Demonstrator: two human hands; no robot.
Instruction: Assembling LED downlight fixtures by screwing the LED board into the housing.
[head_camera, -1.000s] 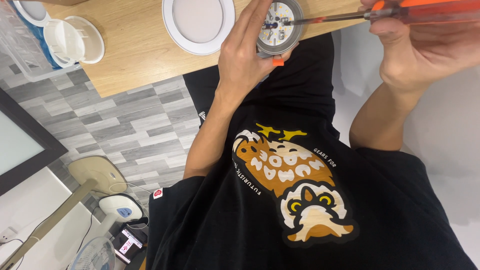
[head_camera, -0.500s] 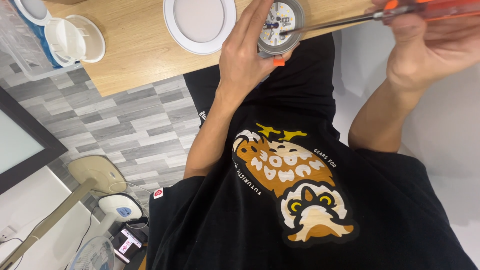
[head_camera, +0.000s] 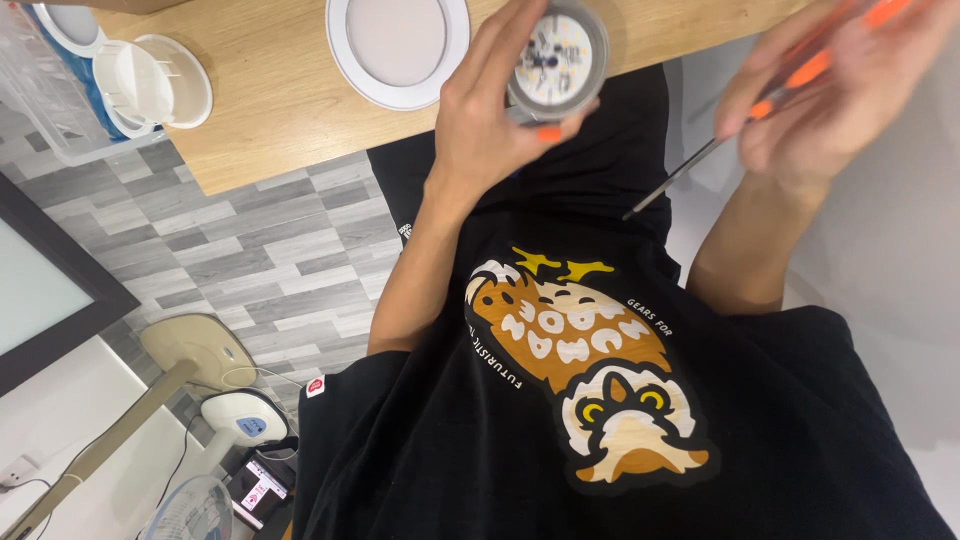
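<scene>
1. The left hand (head_camera: 490, 130) holds a small round light fitting (head_camera: 557, 60) with a grey rim. Its open face is turned toward the camera and shows a pale disc set with yellow LED dots and a dark part at the middle.
2. The grip of the left hand is clamped on the fitting: the fingers (head_camera: 500, 40) curl round its left side and the thumb, with an orange nail, presses under its lower rim.
3. The fitting sits at the near edge of the wooden table (head_camera: 270, 100), at or just above the edge; I cannot tell whether it rests on the wood.
4. The right hand (head_camera: 830, 90) is blurred and is closed round the orange handle of a screwdriver (head_camera: 760, 110).
5. The screwdriver's long axis runs on a slant, handle up toward the top right of the view, thin dark shaft down and to the left. Its tip ends over the black shirt (head_camera: 600, 420), well apart from the fitting.
6. Beside the fitting on the table lies a round white panel light (head_camera: 398, 45), flat, its pale face up.
7. Near the table's far left part lie white round covers (head_camera: 150, 85) beside a clear plastic box (head_camera: 40, 90).
8. Below the table edge, grey plank floor (head_camera: 250, 260) shows.
</scene>
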